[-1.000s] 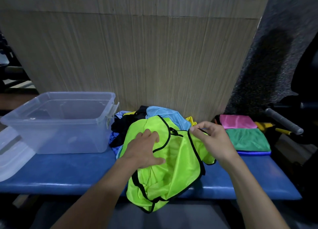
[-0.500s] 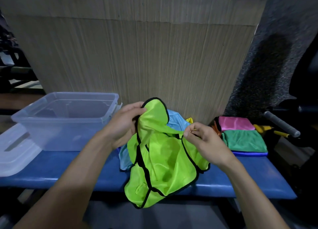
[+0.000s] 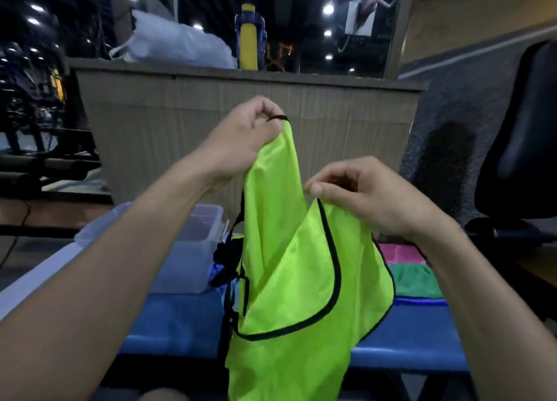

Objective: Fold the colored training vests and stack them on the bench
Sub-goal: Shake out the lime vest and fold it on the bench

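since the frame half a second back, i have raised the vest (image 3: 289,280) clear of the bench (image 3: 180,322); it lay bunched on the pile then and now hangs full length in front of me, its lower edge below the bench's front edge. the view has tipped up too, so the counter top (image 3: 241,78) and the room behind it now show.

my left hand (image 3: 241,141) is higher than before and pinches one black-trimmed strap at its top. my right hand (image 3: 370,198), lower, pinches the other strap between thumb and fingers. both hands are grasping the vest, held apart.

left to right on the bench: a clear plastic bin (image 3: 193,250), partly hidden by my left forearm; the pile (image 3: 226,259) of unfolded vests, dark and blue, just beside the bin and behind the hanging vest; then the stack (image 3: 413,274) of folded ones at right, pink behind, green over blue in front.

the bench is padded, blue, smooth. behind it stands a wood-grain counter front. on the counter top sit a white bag (image 3: 177,45) and a yellow and blue bottle (image 3: 250,39). a dark chair (image 3: 521,147) stands at far right. ceiling lights show in the dim room.

the vest is thin, shiny, neon yellow-green fabric with black binding along curved openings.
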Demonstrator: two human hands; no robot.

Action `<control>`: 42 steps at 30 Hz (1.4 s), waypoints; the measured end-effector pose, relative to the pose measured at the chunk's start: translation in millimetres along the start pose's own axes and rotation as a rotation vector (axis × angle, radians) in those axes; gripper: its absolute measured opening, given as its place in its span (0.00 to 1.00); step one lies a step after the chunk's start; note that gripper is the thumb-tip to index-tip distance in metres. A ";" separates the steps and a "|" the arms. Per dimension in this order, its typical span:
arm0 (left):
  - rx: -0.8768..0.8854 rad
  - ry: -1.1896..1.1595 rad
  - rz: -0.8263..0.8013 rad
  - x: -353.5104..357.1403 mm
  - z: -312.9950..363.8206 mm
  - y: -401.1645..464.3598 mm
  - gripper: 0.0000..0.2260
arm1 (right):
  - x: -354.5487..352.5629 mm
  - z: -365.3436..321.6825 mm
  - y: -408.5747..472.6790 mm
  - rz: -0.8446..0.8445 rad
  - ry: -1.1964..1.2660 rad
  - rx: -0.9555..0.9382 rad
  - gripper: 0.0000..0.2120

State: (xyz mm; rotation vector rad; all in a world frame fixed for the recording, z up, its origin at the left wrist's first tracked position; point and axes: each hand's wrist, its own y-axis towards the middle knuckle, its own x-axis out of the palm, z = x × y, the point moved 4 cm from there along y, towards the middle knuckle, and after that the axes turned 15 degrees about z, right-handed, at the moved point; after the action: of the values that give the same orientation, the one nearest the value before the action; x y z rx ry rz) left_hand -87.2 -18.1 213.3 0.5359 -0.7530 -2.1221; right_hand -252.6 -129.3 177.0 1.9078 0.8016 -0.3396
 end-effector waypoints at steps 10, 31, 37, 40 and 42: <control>0.167 0.402 -0.314 -5.1 19.0 -17.3 0.16 | -5.6 -16.6 9.4 0.271 -0.120 0.093 0.20; 0.118 0.664 -0.332 11.7 -24.9 -53.9 0.20 | 22.7 -23.2 15.5 0.299 -0.210 0.085 0.18; 0.032 0.526 -0.280 -8.8 -52.8 -48.4 0.14 | 11.2 -8.3 3.2 0.292 0.110 0.150 0.18; 0.042 0.429 -0.262 -24.9 -51.8 -42.5 0.11 | 9.7 15.9 -14.0 0.250 0.272 0.299 0.17; 0.050 0.389 -0.262 -32.4 -46.9 -37.2 0.09 | 19.6 34.0 -31.6 0.122 0.310 0.436 0.16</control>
State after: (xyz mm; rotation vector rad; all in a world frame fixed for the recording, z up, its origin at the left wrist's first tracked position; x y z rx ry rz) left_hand -60.6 11.0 157.8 1.0873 -0.5360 -2.1418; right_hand -255.3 -142.8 128.5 2.4483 0.8564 -0.1506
